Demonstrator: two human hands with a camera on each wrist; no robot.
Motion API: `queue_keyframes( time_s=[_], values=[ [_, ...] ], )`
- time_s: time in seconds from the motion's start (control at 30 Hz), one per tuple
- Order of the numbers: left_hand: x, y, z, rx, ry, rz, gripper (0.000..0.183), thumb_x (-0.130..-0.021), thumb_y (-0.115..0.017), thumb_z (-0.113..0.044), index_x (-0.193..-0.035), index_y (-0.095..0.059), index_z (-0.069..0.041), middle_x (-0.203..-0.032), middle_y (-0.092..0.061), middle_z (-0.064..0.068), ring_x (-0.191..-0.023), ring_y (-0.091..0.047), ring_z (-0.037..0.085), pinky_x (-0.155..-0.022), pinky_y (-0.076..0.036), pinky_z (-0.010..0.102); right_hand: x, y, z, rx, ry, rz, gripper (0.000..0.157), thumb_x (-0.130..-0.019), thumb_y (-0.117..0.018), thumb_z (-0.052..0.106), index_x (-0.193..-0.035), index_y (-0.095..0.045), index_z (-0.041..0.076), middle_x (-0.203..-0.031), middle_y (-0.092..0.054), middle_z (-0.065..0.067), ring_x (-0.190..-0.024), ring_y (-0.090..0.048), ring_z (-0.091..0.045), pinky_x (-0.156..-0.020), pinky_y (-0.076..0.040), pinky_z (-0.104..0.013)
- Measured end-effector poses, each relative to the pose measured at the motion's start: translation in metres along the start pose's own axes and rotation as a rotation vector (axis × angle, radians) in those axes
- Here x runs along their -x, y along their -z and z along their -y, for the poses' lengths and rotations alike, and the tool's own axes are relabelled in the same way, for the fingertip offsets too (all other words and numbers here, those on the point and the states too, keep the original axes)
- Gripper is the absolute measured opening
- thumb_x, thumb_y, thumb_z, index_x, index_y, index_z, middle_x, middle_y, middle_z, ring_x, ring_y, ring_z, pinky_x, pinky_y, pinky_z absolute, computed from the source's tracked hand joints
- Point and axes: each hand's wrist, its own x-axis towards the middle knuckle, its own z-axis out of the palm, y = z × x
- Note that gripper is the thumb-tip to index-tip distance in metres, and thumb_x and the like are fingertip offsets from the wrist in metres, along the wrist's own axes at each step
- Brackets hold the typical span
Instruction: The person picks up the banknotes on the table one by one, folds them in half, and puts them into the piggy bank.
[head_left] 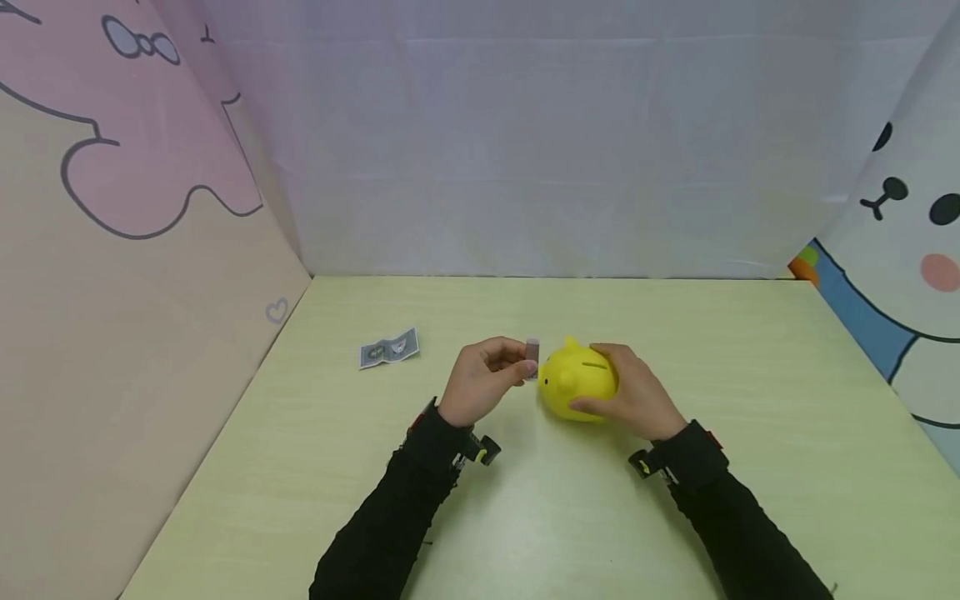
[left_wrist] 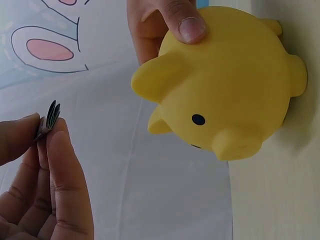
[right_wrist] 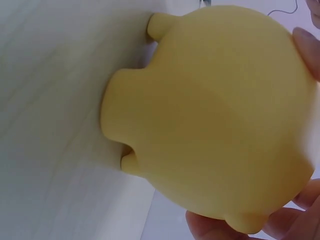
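Note:
My left hand (head_left: 480, 383) pinches a small folded banknote (head_left: 532, 350) between thumb and fingers, held upright just left of a yellow piggy bank (head_left: 573, 385). In the left wrist view the note (left_wrist: 49, 120) shows several folded layers, edges pointing up. The piggy bank faces left, its coin slot (head_left: 596, 365) uppermost, and its feet (right_wrist: 122, 107) are down at the table. My right hand (head_left: 636, 393) grips its right side, thumb on the near side and fingers over the far side. A gap separates the note from the slot.
Another banknote (head_left: 390, 348), creased and unfolded, lies on the pale wooden table (head_left: 525, 517) to the left of my left hand. White cloth (head_left: 480, 150) hangs along the table's back edge, with printed cartoon panels at either side.

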Motion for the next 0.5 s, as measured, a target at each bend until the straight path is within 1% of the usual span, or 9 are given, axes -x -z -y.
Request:
queue_keyframes(
  time_s=[0.13, 0.3, 0.4, 0.5],
  values=[
    [0.0, -0.001, 0.001, -0.003, -0.003, 0.003, 0.016, -0.093, -0.066, -0.006, -0.105, -0.07, 0.002, -0.097, -0.07, 0.022, -0.083, -0.065, 0.035, -0.074, -0.057, 0.032, -0.002, -0.006, 0.007, -0.008, 0.007, 0.005, 0.09, -0.073, -0.086, 0.038, -0.141, -0.041, 0.001, -0.136, -0.05, -0.021, -0.106, -0.053, -0.032, -0.09, -0.048, -0.046],
    [-0.001, -0.002, 0.003, 0.003, -0.021, 0.012, 0.015, -0.092, -0.066, -0.006, -0.104, -0.07, 0.002, -0.095, -0.069, 0.022, -0.083, -0.062, 0.042, -0.07, -0.052, 0.027, -0.003, -0.014, 0.014, -0.001, 0.038, 0.004, 0.088, -0.073, -0.086, 0.039, -0.139, -0.043, 0.0, -0.133, -0.052, -0.02, -0.103, -0.053, -0.03, -0.089, -0.049, -0.045],
    [-0.001, -0.002, 0.005, 0.011, -0.041, 0.016, 0.014, -0.092, -0.067, -0.006, -0.104, -0.069, 0.002, -0.095, -0.069, 0.022, -0.082, -0.063, 0.041, -0.066, -0.048, 0.023, -0.004, -0.018, 0.017, -0.004, 0.061, 0.006, 0.087, -0.072, -0.087, 0.038, -0.138, -0.044, 0.001, -0.132, -0.053, -0.019, -0.103, -0.054, -0.029, -0.088, -0.049, -0.044],
    [-0.001, -0.003, 0.006, 0.027, -0.056, 0.02, 0.014, -0.092, -0.067, -0.005, -0.104, -0.069, 0.002, -0.096, -0.069, 0.023, -0.083, -0.066, 0.037, -0.066, -0.048, 0.021, -0.005, -0.022, 0.02, -0.013, 0.073, 0.015, 0.087, -0.071, -0.088, 0.037, -0.138, -0.045, 0.002, -0.133, -0.053, -0.017, -0.103, -0.054, -0.028, -0.087, -0.049, -0.042]
  ],
)
